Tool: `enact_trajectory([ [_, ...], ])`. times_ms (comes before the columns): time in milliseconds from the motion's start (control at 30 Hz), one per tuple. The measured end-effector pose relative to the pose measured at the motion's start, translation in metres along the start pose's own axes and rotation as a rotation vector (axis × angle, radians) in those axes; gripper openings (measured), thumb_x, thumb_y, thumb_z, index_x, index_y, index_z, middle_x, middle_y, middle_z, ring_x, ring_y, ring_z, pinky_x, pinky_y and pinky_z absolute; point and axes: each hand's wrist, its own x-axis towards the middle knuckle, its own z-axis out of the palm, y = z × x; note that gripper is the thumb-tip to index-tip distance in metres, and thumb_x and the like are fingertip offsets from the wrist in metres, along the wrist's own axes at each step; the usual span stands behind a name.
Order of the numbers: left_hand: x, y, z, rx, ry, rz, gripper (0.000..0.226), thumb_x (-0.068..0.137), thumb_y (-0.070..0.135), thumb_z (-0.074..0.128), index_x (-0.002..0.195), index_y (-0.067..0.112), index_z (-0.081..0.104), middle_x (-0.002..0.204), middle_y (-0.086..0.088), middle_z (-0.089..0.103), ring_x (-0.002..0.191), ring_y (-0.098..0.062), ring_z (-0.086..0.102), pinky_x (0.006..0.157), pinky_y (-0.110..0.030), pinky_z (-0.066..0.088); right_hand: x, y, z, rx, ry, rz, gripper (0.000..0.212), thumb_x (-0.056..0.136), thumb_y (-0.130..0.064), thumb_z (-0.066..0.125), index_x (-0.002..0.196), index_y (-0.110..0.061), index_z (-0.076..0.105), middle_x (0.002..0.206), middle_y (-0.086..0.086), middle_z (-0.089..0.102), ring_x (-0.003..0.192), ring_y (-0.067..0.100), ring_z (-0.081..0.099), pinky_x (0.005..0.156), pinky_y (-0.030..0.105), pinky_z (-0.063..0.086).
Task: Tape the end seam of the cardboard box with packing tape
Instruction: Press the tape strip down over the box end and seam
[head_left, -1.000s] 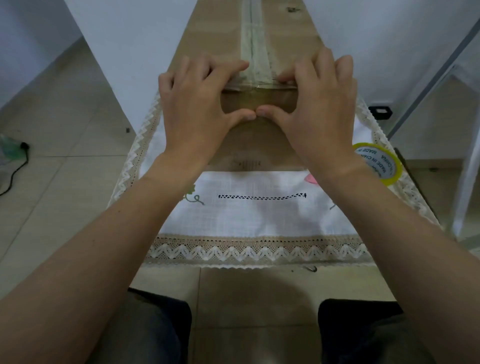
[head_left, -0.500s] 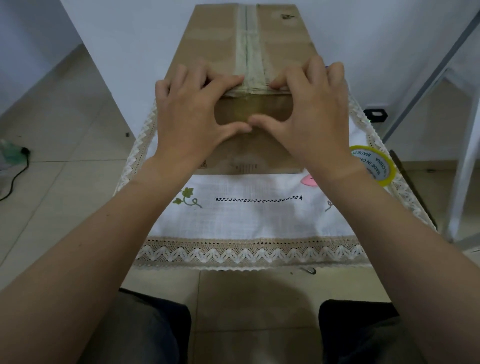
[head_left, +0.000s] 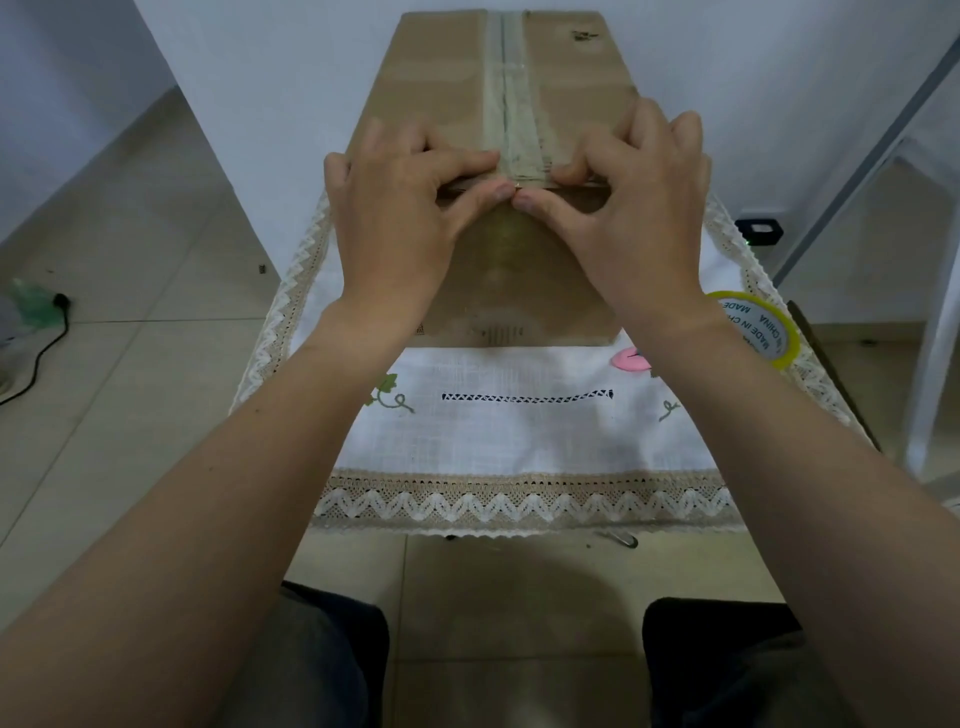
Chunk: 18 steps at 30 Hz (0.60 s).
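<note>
A cardboard box (head_left: 498, 93) lies lengthwise on the far part of a cloth-covered surface (head_left: 519, 431), its near end facing the person. A strip of tape (head_left: 511, 124) runs along the top seam and over the near edge. The left hand (head_left: 400, 218) and right hand (head_left: 634, 218) pinch that edge, fingers spread on top, thumbs meeting at the tape on the end face. A tape roll (head_left: 763, 327) lies on the surface to the right, near the right wrist.
</note>
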Motion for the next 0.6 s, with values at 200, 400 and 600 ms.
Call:
enact_trajectory([
  [200, -0.001, -0.003, -0.001, 0.029, -0.016, 0.026, 0.041, 0.087, 0.064, 0.067, 0.120, 0.042, 0.077, 0.103, 0.008, 0.070, 0.111, -0.022, 0.057, 0.087, -0.032, 0.021, -0.001, -0.002, -0.003, -0.048, -0.035, -0.024, 0.050, 0.074, -0.071, 0.072, 0.087, -0.023, 0.069, 0.100, 0.004, 0.060, 0.104, 0.031, 0.052, 0.084, 0.038, 0.038],
  [400, -0.007, -0.003, -0.001, 0.060, -0.008, 0.067, 0.047, 0.082, 0.066, 0.070, 0.122, 0.042, 0.076, 0.106, 0.009, 0.069, 0.111, -0.024, 0.058, 0.091, -0.032, 0.022, -0.006, -0.003, -0.004, -0.117, -0.054, -0.052, 0.054, 0.069, -0.070, 0.076, 0.093, -0.022, 0.067, 0.105, 0.003, 0.060, 0.107, 0.033, 0.053, 0.085, 0.042, 0.041],
  [600, -0.013, -0.005, -0.001, 0.149, -0.024, 0.115, 0.057, 0.079, 0.069, 0.070, 0.128, 0.040, 0.072, 0.111, 0.007, 0.067, 0.110, -0.026, 0.058, 0.094, -0.033, 0.025, -0.011, -0.005, -0.004, -0.207, -0.066, -0.079, 0.064, 0.064, -0.068, 0.080, 0.102, -0.019, 0.063, 0.114, 0.008, 0.059, 0.109, 0.036, 0.053, 0.088, 0.045, 0.041],
])
